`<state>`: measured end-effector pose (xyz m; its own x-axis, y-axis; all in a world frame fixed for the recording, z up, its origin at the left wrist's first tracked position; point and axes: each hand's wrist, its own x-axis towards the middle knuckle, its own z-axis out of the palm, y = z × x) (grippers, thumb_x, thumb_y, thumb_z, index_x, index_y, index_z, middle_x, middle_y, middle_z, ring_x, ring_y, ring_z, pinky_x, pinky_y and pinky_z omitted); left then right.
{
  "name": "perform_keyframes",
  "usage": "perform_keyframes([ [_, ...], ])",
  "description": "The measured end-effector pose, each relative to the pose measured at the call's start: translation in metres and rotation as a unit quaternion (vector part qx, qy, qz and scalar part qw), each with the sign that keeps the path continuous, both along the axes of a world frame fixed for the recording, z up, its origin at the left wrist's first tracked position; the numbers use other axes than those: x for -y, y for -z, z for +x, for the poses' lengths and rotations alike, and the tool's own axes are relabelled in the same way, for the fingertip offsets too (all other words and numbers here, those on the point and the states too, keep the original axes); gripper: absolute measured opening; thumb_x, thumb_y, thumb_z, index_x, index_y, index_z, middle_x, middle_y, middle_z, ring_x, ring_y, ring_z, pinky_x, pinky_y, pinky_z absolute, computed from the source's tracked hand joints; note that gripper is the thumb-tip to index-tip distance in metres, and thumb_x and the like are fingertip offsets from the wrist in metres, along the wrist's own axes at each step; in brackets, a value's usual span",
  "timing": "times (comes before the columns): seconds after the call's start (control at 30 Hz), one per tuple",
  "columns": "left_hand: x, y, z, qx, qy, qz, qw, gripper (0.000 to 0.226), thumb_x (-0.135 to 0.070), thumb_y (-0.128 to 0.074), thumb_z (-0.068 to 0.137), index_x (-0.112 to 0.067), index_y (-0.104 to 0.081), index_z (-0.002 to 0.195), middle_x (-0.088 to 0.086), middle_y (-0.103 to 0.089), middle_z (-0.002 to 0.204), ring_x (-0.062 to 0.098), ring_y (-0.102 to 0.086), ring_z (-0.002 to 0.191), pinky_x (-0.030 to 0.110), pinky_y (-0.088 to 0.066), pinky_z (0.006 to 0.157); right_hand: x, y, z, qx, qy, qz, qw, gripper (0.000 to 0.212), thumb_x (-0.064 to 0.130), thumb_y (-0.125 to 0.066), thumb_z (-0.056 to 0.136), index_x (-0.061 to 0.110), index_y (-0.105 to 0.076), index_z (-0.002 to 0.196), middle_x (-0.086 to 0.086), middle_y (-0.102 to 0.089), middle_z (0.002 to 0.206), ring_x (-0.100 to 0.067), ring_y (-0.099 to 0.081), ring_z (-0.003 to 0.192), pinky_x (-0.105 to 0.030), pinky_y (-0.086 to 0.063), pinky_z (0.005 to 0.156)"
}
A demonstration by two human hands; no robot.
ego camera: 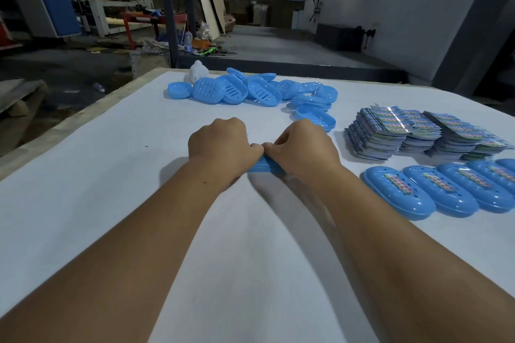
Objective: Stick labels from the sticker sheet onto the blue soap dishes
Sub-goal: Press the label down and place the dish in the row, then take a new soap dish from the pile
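Head view shows left hand point(223, 145) and right hand point(302, 146), fingers curled, gripping one blue soap dish point(263, 167) mid-table point(111, 175) (likely steadying it for a label), sticker sheets point(390, 131) near the right edge.

Left hand point(223, 145) and right hand point(302, 147), fingers curled, meet thumb to thumb.

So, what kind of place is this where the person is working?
Probably a small factory or packing workshop. A heap of unlabelled blue soap dishes lies on the white table, thick stacks of sticker sheets beside a row of labelled dishes, and cardboard boards lean behind.
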<state>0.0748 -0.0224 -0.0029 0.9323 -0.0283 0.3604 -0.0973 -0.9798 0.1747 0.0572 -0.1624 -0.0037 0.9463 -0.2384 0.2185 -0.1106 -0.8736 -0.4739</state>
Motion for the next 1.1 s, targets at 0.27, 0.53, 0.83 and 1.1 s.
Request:
perform_keyframes([
  [0.27, -0.001, 0.001, -0.004, 0.018, -0.01, 0.023, 1.0, 0.032, -0.054, -0.058, 0.089, -0.022, -0.06, 0.089, -0.002, -0.051, 0.071, 0.016, -0.045, 0.059, 0.027, -0.028, 0.051, 0.001, 0.002, 0.0, 0.031, -0.013, -0.043, 0.998, 0.039, 0.057, -0.068, 0.082, 0.028, -0.059, 0.107, 0.007, -0.06, 0.097, -0.019, -0.059, 0.093, -0.034, -0.046, 0.07],
  [0.53, -0.018, 0.006, 0.0, 0.066, -0.043, -0.092, 0.993, 0.03, -0.043, -0.041, 0.1, -0.019, -0.058, 0.092, -0.001, -0.057, 0.077, 0.015, -0.047, 0.059, 0.026, -0.028, 0.05, -0.005, 0.005, -0.01, -0.007, -0.222, -0.001, 0.975, 0.067, 0.039, -0.063, 0.081, 0.034, -0.046, 0.145, 0.009, -0.058, 0.141, -0.014, -0.055, 0.123, -0.024, -0.04, 0.091],
  [0.83, -0.017, 0.012, 0.003, 0.052, -0.025, -0.131, 0.99, 0.028, -0.043, -0.044, 0.099, -0.022, -0.061, 0.093, -0.003, -0.061, 0.079, 0.013, -0.045, 0.058, 0.025, -0.028, 0.05, 0.005, -0.008, -0.021, -0.047, -0.157, -0.139, 0.977, 0.073, 0.067, -0.052, 0.079, 0.042, -0.036, 0.146, 0.003, -0.062, 0.133, -0.027, -0.048, 0.12, -0.04, -0.037, 0.084],
  [1.1, -0.013, 0.014, -0.001, 0.032, -0.005, -0.145, 0.989, 0.027, -0.045, -0.045, 0.097, -0.025, -0.063, 0.099, -0.004, -0.063, 0.086, 0.021, -0.054, 0.075, 0.031, -0.037, 0.066, 0.063, -0.061, -0.053, -0.205, -0.061, -0.119, 0.97, 0.042, 0.061, -0.056, 0.084, 0.029, -0.069, 0.108, 0.007, -0.066, 0.095, -0.009, -0.057, 0.082, -0.027, -0.039, 0.063],
])
